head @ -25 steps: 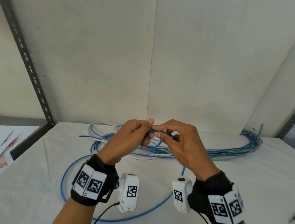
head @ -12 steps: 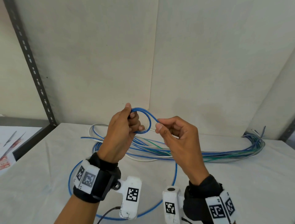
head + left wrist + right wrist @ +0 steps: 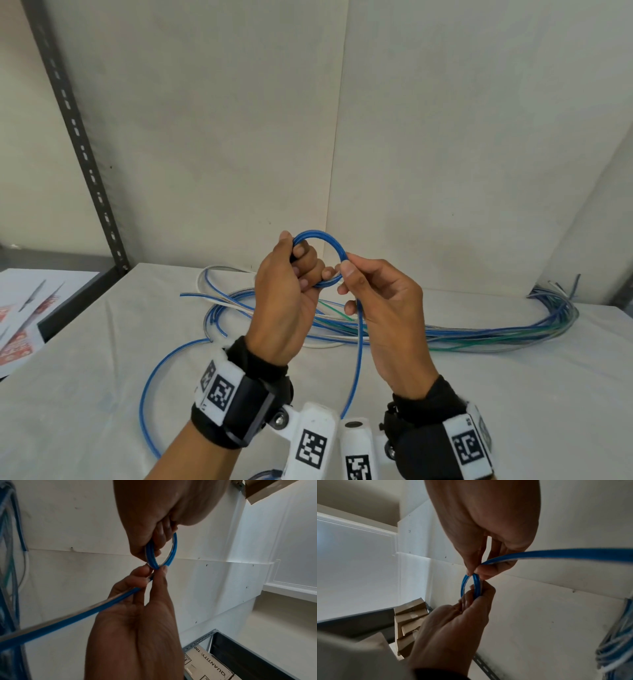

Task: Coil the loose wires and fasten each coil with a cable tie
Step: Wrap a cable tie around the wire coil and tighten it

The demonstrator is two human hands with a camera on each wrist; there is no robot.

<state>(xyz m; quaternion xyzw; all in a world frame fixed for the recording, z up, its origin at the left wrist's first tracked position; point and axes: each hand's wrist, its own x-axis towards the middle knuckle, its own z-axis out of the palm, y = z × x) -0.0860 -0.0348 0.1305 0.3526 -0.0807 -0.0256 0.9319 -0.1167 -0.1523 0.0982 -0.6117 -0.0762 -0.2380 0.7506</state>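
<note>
Above the table (image 3: 102, 394), close to my chest, both hands work one blue wire (image 3: 358, 342). Left hand (image 3: 287, 301) curls round a small coil (image 3: 322, 260), fingers threaded through it, I judge to keep the turns stacked and the size set. Right hand (image 3: 387, 315) pinches the wire between thumb and forefinger where it meets the coil, other fingers loosely bent, likely to feed the next turn. Its tail drops between my wrists and loops across the table. Behind, the loose bundle (image 3: 479, 335) lies uncoiled. No tie visible to me; early going, I'd say.
</note>
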